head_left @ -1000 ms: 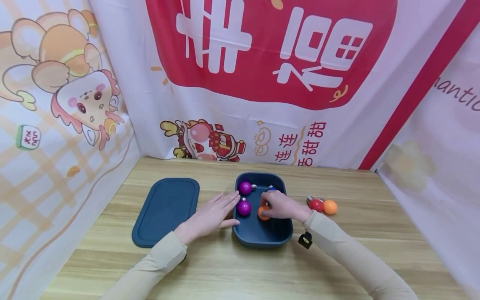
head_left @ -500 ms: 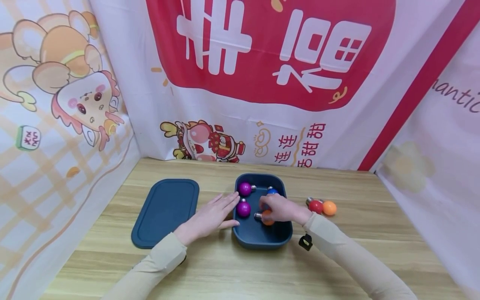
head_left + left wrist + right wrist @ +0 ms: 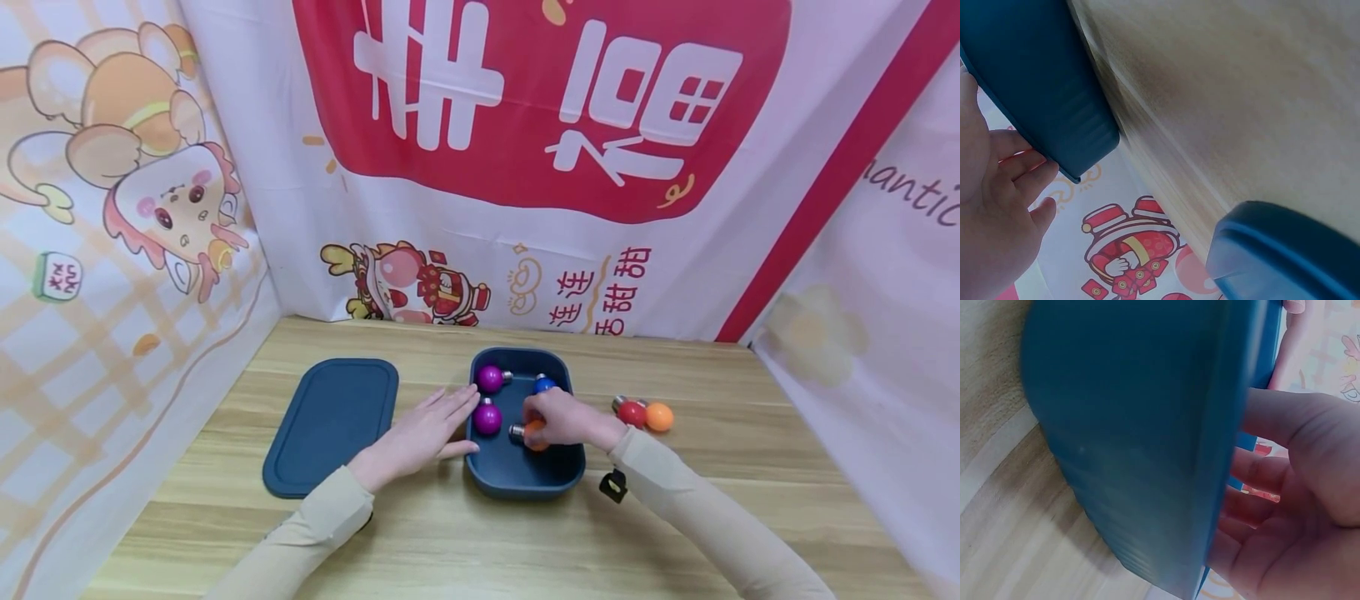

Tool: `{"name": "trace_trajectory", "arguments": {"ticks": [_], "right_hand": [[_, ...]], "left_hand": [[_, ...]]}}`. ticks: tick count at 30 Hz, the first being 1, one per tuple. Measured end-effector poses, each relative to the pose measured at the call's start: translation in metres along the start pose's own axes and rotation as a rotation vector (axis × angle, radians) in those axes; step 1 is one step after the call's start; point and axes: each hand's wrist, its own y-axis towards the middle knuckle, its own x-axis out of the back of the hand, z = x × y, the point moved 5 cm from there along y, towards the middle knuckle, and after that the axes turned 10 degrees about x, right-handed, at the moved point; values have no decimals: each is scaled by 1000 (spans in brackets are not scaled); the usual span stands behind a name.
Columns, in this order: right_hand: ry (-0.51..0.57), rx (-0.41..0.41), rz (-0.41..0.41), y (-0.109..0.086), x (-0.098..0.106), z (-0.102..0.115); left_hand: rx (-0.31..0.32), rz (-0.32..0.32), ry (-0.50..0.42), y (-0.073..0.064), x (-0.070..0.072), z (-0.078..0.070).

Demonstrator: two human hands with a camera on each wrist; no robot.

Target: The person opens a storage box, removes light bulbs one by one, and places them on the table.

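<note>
A dark blue rectangular box (image 3: 517, 479) stands on the table, holding small round light bulbs. My right hand (image 3: 566, 417) reaches into it and pinches an orange light bulb (image 3: 534, 435), whose metal base points left; the fingertips are hidden behind the box wall in the right wrist view. My left hand (image 3: 423, 433) lies along the box's left side, fingers extended and touching the rim, as the left wrist view also shows. Two purple bulbs (image 3: 487, 417) lie along the left inside wall. A blue bulb (image 3: 543, 383) sits at the back right, partly covered by my right hand.
A dark blue lid (image 3: 333, 425) lies flat on the wooden table (image 3: 450, 550), left of the box. To the right of the box, a red bulb (image 3: 632, 414) and another orange bulb (image 3: 659, 417) lie close together. Printed cloth (image 3: 525, 250) hangs behind the table and along both sides.
The orange bulb in the box has turned, its base now pointing left, and shifted slightly toward the front with my right hand. My left hand has stayed at the rim.
</note>
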Motion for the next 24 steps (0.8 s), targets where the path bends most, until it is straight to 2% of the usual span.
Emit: {"name": "trace_trajectory", "arguments": {"ticks": [10, 17, 24], "right_hand": [[-24, 100, -137, -10, 18, 2], [-2, 54, -159, -19, 27, -2], [-35, 77, -217, -31, 41, 1]], "left_hand": [[-5, -8, 6, 0, 0, 0], [-14, -14, 13, 0, 1, -1], [-10, -7, 19, 1, 0, 0]]}}
